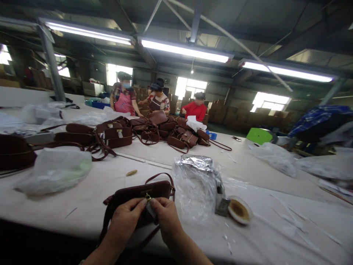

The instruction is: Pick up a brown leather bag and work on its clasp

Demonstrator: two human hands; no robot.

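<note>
A dark brown handbag (pixel 129 194) lies at the near edge of the table, its thin strap looped up at the back right. At its front, my left hand (pixel 127 215) and my right hand (pixel 166 212) meet fingertip to fingertip around a small gold-coloured metal clasp (pixel 148 197). Both hands are closed in a pinch, thumbs against forefingers. Below the clasp, between the hands, hangs a small pale tag (pixel 151 210), partly covered by my right fingers. The lower front of the bag is hidden by my hands.
Several brown handbags (pixel 118 137) are heaped across the table (pixel 154 163). Right of my bag lie a clear plastic bag (pixel 193 187) and a round dish (pixel 239 209) with brown contents. Another plastic bag (pixel 57 169) is at left. Three people (pixel 124 101) work behind the heap.
</note>
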